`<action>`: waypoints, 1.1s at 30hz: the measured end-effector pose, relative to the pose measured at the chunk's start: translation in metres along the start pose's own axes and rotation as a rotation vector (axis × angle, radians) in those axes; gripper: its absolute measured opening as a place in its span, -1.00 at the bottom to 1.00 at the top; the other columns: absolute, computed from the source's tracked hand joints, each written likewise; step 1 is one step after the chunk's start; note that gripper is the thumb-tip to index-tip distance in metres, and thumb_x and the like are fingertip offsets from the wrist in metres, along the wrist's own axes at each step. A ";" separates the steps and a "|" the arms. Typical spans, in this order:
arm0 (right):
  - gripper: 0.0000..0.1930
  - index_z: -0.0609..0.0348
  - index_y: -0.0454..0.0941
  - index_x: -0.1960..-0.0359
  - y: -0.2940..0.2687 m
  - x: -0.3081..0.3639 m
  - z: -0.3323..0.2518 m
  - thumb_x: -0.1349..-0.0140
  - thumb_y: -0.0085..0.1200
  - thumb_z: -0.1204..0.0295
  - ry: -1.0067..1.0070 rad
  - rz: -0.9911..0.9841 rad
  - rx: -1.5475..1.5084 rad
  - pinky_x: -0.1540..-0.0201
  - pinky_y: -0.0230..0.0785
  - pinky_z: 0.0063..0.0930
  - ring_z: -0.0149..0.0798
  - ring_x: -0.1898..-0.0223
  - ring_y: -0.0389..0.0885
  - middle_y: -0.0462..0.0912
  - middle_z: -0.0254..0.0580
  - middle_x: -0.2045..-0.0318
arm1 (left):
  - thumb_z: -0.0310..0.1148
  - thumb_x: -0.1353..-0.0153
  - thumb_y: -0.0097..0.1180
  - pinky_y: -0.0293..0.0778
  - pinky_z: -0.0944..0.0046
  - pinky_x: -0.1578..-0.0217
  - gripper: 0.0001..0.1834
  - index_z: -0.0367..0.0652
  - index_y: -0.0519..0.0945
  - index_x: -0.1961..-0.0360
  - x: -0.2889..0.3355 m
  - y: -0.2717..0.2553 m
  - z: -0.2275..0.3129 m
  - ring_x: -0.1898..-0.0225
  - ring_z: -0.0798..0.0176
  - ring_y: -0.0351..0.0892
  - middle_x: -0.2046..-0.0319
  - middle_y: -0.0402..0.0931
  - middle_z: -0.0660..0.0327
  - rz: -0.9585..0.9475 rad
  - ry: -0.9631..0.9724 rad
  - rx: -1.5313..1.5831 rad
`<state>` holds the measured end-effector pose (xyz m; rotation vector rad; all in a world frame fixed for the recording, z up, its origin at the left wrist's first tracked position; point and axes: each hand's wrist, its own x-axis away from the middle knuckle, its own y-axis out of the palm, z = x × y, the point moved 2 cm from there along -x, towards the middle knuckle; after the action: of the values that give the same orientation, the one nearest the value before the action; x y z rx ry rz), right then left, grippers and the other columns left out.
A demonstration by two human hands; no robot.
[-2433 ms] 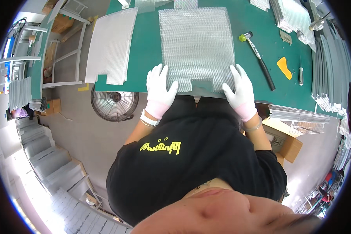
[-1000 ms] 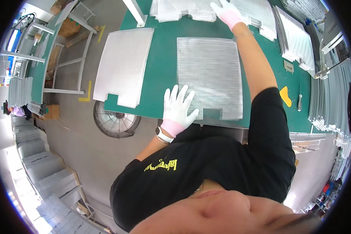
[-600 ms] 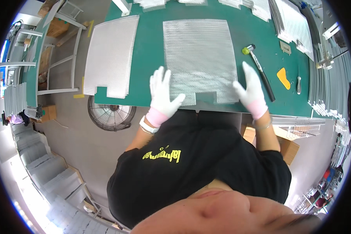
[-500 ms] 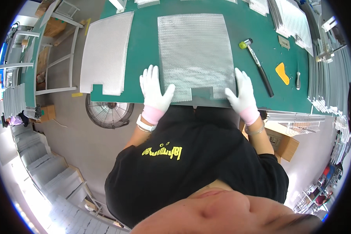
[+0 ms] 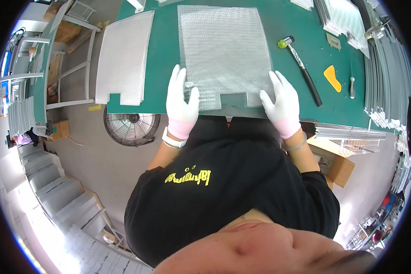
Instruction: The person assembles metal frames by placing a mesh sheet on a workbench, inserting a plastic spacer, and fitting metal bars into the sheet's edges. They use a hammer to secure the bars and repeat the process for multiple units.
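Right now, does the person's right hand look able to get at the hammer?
Probably yes: the hammer lies on the table just to the right of the right hand, which looks open, and no object lies between them.

Bright, even light; glare lower left; fisheye bending; dark corners

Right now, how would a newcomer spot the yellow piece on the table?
On the green table, look right of the right hand, past the black-handled hammer. There, beside a screwdriver, lies the flat, curved piece; unlike both tools, it's yellow throughout.

A workshop, judging by the green workbench, hammer and screwdriver.
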<state>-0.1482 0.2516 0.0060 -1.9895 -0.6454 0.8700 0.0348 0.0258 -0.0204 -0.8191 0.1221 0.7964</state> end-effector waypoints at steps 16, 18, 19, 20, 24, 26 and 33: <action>-0.33 0.31 0.38 -0.30 0.011 0.006 0.015 -0.16 0.29 0.33 0.038 0.010 -0.088 -0.32 0.27 -0.06 0.18 -0.22 0.46 0.52 0.20 -0.16 | -0.61 -0.31 0.14 0.51 0.42 0.07 -0.27 -0.42 0.12 -0.44 -0.009 0.000 0.004 0.06 0.42 0.52 -0.21 0.38 0.02 0.066 -0.398 0.899; -0.32 0.31 0.36 -0.33 0.007 0.004 0.013 -0.17 0.29 0.38 0.110 -0.008 -0.265 -0.33 0.28 -0.10 0.12 -0.22 0.49 0.52 0.18 -0.17 | -0.58 -0.31 0.16 0.50 0.42 0.06 -0.25 -0.40 0.10 -0.45 -0.008 -0.002 0.002 0.06 0.42 0.51 -0.20 0.36 0.04 0.013 -0.477 1.053; -0.32 0.30 0.34 -0.34 0.004 0.004 0.010 -0.18 0.28 0.41 0.172 -0.016 -0.419 -0.33 0.28 -0.12 0.08 -0.22 0.50 0.52 0.17 -0.19 | -0.57 -0.31 0.16 0.49 0.42 0.05 -0.24 -0.39 0.09 -0.46 -0.008 -0.002 0.002 0.06 0.42 0.51 -0.19 0.36 0.05 -0.016 -0.514 1.132; -0.31 0.30 0.32 -0.36 0.002 0.004 0.008 -0.18 0.28 0.43 0.233 -0.023 -0.574 -0.34 0.29 -0.14 0.04 -0.22 0.51 0.51 0.16 -0.20 | -0.57 -0.31 0.16 0.49 0.40 0.04 -0.25 -0.38 0.10 -0.46 -0.008 -0.002 0.003 0.06 0.40 0.51 -0.18 0.36 0.06 -0.044 -0.518 1.185; -0.23 0.28 0.18 -0.45 -0.006 0.000 0.007 -0.24 0.27 0.45 0.255 0.104 -0.627 -0.36 0.28 -0.19 -0.08 -0.27 0.49 0.48 0.06 -0.26 | -0.58 -0.31 0.16 0.48 0.31 0.01 -0.28 -0.31 0.15 -0.44 -0.008 -0.005 0.008 0.04 0.30 0.51 -0.11 0.40 0.11 -0.084 -0.460 1.504; -0.20 0.28 0.13 -0.47 -0.003 -0.003 0.013 -0.24 0.29 0.43 0.341 0.095 -0.708 -0.34 0.30 -0.21 -0.11 -0.27 0.48 0.45 0.07 -0.28 | -0.57 -0.30 0.17 0.47 0.28 0.02 -0.32 -0.27 0.21 -0.41 -0.010 -0.005 0.009 0.03 0.29 0.49 -0.10 0.42 0.13 -0.083 -0.412 1.624; -0.14 0.30 0.07 -0.50 -0.014 -0.006 0.014 -0.23 0.30 0.43 0.422 0.060 -1.124 -0.03 0.42 -0.56 -0.42 0.04 0.48 0.51 -0.11 -0.09 | -0.57 -0.28 0.20 0.45 0.29 0.10 -0.33 -0.26 0.26 -0.39 0.002 -0.015 0.016 0.11 0.34 0.48 -0.10 0.46 0.09 -0.147 -0.458 1.205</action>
<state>-0.1641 0.2611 0.0143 -3.0617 -0.9288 0.0148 0.0429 0.0316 -0.0011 0.4894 0.1061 0.6012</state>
